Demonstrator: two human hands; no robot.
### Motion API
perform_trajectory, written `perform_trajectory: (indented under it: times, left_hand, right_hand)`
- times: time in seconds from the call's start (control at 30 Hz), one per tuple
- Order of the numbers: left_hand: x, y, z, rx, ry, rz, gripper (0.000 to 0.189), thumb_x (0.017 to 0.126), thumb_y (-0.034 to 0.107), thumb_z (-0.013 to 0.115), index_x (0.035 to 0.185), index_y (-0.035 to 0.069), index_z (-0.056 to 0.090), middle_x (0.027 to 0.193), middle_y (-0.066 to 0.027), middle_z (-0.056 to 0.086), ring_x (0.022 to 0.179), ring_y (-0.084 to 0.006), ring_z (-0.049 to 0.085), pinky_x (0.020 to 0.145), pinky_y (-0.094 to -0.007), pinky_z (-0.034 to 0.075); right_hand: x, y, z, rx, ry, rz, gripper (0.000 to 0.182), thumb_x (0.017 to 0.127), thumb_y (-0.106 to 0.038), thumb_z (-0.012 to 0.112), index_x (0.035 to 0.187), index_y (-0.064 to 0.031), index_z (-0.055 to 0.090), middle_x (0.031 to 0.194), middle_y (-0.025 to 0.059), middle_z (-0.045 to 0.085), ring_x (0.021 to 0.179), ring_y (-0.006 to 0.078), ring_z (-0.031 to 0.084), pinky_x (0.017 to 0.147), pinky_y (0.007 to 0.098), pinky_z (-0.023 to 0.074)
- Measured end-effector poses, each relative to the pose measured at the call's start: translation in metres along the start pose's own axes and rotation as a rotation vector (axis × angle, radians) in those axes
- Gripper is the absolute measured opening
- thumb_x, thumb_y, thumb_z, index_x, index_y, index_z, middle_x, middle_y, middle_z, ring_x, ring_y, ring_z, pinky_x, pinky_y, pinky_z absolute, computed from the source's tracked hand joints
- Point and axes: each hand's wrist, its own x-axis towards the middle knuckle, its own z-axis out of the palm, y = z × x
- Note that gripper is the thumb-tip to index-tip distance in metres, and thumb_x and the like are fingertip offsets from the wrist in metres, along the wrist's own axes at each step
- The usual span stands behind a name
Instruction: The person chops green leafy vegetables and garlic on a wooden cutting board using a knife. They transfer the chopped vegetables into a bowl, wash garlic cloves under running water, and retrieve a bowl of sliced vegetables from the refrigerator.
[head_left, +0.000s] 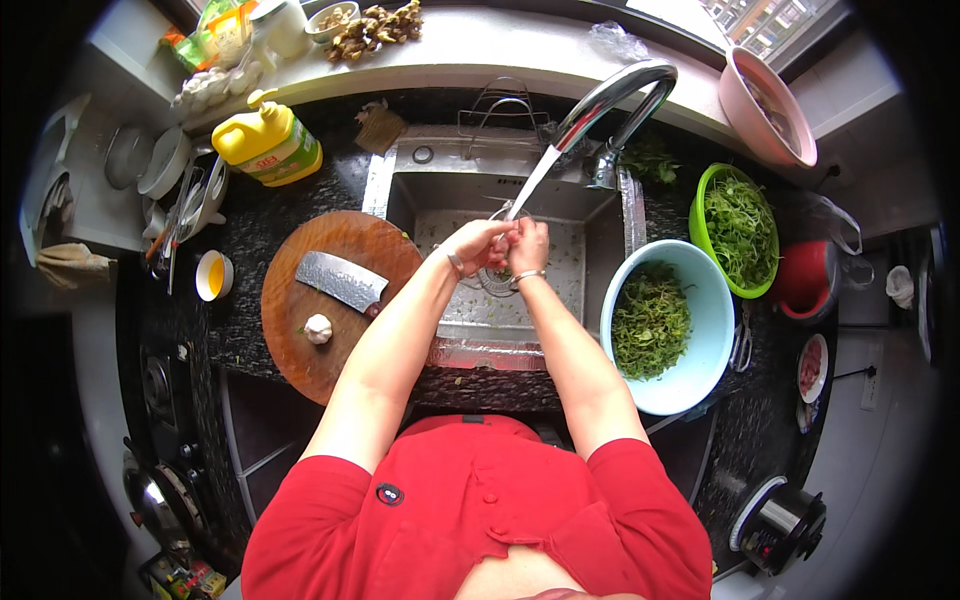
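Water runs from the chrome faucet (600, 112) onto my two hands over the stainless steel sink (570, 300). My left hand (480, 247) has its fingers curled in towards my right hand (529, 241), and the two meet under the stream. Whether anything small is between the fingers cannot be made out. Bits of green leaf lie on the sink floor around the drain (495, 280). Left of the sink, a round wooden cutting board (289, 277) bears a cleaver (341, 280) and a garlic bulb (318, 328); my left forearm passes over its edge.
A light-blue basin (709, 367) of greens (651, 322) stands right of the sink, beside a green basket (701, 225) of leafy stems. Kitchen scissors (741, 341) lie near it. A yellow detergent jug (268, 141) and a small bowl with egg (214, 276) are on the left.
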Motion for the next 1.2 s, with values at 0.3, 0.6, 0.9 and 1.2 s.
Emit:
perform_trajectory:
  times: [0.3, 0.6, 0.9, 1.2]
  left_hand:
    - [0.012, -0.011, 0.041, 1.455, 0.78, 0.883, 0.035, 0.085, 0.029, 0.065, 0.108, 0.004, 0.06, 0.104, -0.0184, 0.062, 0.105, -0.0333, 0.059, 0.094, -0.0493, 0.042]
    - [0.058, -0.011, -0.04, 0.885, 1.066, 0.631, 0.025, 0.085, 0.008, 0.057, 0.108, 0.0, 0.05, 0.109, -0.0222, 0.051, 0.083, -0.0328, 0.065, 0.066, -0.0431, 0.056]
    - [0.057, 0.016, -0.012, -0.753, 0.929, 0.553, 0.013, 0.087, -0.008, 0.04, 0.1, -0.006, 0.043, 0.092, -0.0201, 0.053, 0.062, -0.0287, 0.063, 0.048, -0.0395, 0.058]
    - [0.059, 0.037, -0.021, -0.86, 1.023, 0.621, 0.016, 0.089, -0.005, 0.036, 0.103, -0.005, 0.042, 0.098, -0.0206, 0.053, 0.068, -0.0256, 0.064, 0.048, -0.0385, 0.06]
  right_hand:
    - [0.027, 0.053, 0.02, 0.704, 0.028, 0.848, 0.037, 0.092, -0.031, 0.056, 0.067, -0.0053, 0.064, 0.07, 0.0084, 0.064, 0.065, 0.0218, 0.061, 0.062, 0.0413, 0.0468]
    - [-0.004, 0.017, 0.002, 1.201, -0.496, 0.879, 0.015, 0.091, -0.016, 0.062, 0.091, -0.0021, 0.056, 0.078, 0.0057, 0.06, 0.063, 0.016, 0.062, 0.048, 0.0288, 0.0528]
    - [-0.018, -0.044, -0.042, 0.707, -0.044, 0.249, 0.024, 0.096, -0.016, 0.052, 0.115, -0.0025, 0.057, 0.074, 0.0059, 0.062, 0.051, 0.0107, 0.058, 0.043, 0.026, 0.0489]
    - [-0.05, 0.014, -0.032, 0.838, 0.061, 0.309, 0.028, 0.098, -0.018, 0.053, 0.119, 0.0002, 0.053, 0.089, 0.0062, 0.059, 0.075, 0.0107, 0.059, 0.063, 0.0247, 0.0504]
